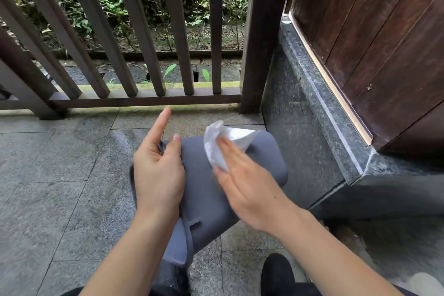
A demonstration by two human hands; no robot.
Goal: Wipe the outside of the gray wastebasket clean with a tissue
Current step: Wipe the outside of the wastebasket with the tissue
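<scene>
The gray wastebasket (pixel 264 163) lies tipped on its side in front of me, its bottom end pointing away toward the railing. My left hand (pixel 157 170) grips its left side, thumb on the top face and index finger sticking straight out. My right hand (pixel 247 185) lies flat on the top face and presses a crumpled white tissue (pixel 228 142) against the plastic. Part of the tissue sticks out past my fingertips toward the far edge. The basket's rim end is near my legs, partly hidden by my forearms.
A dark wooden railing (pixel 144 101) closes off the far side, with plants beyond. A dark granite ledge (pixel 312 127) and a brown wooden door (pixel 384 43) stand on the right. Grey stone floor tiles (pixel 60 187) spread to the left. My black shoe (pixel 276 274) is at the bottom right.
</scene>
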